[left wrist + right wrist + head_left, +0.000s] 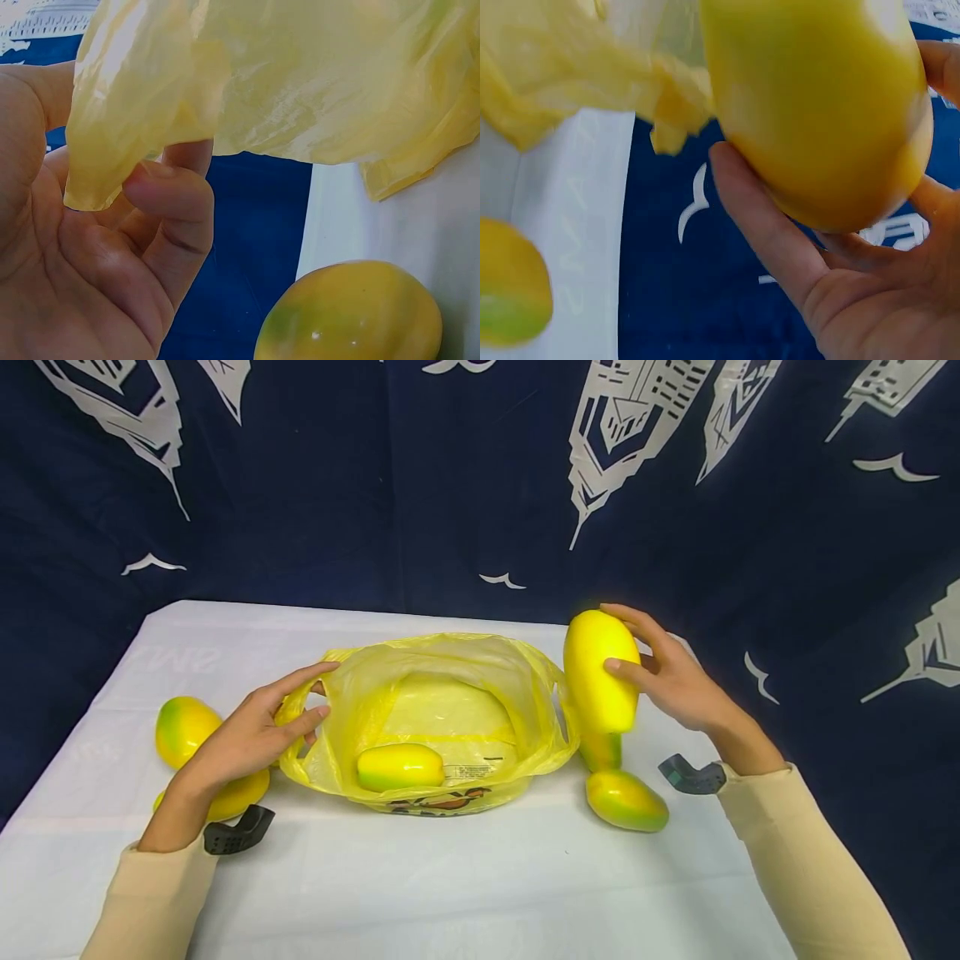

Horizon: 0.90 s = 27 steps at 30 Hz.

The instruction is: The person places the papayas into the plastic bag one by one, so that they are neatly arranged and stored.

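Note:
A yellow plastic bag [435,647] stands with its mouth wide open in the head view, and one mango [401,767] lies inside it. My left hand [258,735] holds the bag's left handle, its fingers curled through the loop; the left wrist view shows the thin plastic strip [97,169] between thumb and fingers. To the right of the bag, my right hand [667,672] grips a large yellow mango [600,672] upright, thumb on the near side and fingers round the top. The held mango [817,112] overlaps the bag's right edge in the right wrist view.
Below the held mango, a yellow-green mango [628,800] lies on the white-covered table [465,893]. A yellow-green piece [602,752] shows partly hidden behind it. Two more mangoes [183,731] lie at the left, partly covered by my left forearm. A dark blue curtain [300,527] hangs behind.

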Available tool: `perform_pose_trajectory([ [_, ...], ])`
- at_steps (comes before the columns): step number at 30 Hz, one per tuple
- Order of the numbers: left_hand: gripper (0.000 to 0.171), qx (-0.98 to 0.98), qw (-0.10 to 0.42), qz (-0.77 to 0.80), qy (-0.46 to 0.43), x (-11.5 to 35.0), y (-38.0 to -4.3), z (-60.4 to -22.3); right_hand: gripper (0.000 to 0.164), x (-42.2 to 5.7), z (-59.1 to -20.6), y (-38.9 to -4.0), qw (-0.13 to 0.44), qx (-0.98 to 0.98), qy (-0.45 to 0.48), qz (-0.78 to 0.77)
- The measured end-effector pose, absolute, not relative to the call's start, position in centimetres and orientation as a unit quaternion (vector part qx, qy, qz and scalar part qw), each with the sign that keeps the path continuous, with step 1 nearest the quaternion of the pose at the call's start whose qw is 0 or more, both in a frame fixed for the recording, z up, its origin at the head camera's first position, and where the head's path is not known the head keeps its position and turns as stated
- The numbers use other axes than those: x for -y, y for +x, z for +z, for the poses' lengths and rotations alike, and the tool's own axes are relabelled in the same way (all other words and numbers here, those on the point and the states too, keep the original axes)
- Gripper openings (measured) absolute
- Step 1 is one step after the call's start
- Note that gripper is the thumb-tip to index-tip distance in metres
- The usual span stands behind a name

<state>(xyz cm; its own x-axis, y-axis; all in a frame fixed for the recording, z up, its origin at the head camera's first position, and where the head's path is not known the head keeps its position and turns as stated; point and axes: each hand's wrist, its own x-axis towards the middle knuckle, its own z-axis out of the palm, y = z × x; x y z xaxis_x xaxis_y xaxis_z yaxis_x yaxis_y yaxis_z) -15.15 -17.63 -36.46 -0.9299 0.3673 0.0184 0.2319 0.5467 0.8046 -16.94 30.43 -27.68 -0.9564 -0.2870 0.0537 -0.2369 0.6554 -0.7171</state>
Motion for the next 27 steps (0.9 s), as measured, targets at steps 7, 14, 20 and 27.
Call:
perform_pose_trajectory([
  [7,0.059,-0.876,0.077,0.443,0.174,17.5,-15.1,-36.5,0.065,-28.0,-27.9,-17.2,0.041,-0.904,-0.154,-0.398],
  [14,0.059,-0.876,0.079,0.443,0.174,17.5,-15.1,-36.5,0.067,-25.6,-28.4,-17.8,0.078,-0.899,-0.183,-0.389],
  [20,0.06,-0.873,0.08,0.447,0.175,17.5,-15.1,-36.5,0.069,-23.8,-29.0,-18.1,0.118,-0.891,-0.219,-0.379],
  [27,0.06,-0.873,0.08,0.449,0.175,17.5,-15.2,-36.4,0.069,-22.4,-29.6,-18.6,0.163,-0.872,-0.257,-0.383],
])
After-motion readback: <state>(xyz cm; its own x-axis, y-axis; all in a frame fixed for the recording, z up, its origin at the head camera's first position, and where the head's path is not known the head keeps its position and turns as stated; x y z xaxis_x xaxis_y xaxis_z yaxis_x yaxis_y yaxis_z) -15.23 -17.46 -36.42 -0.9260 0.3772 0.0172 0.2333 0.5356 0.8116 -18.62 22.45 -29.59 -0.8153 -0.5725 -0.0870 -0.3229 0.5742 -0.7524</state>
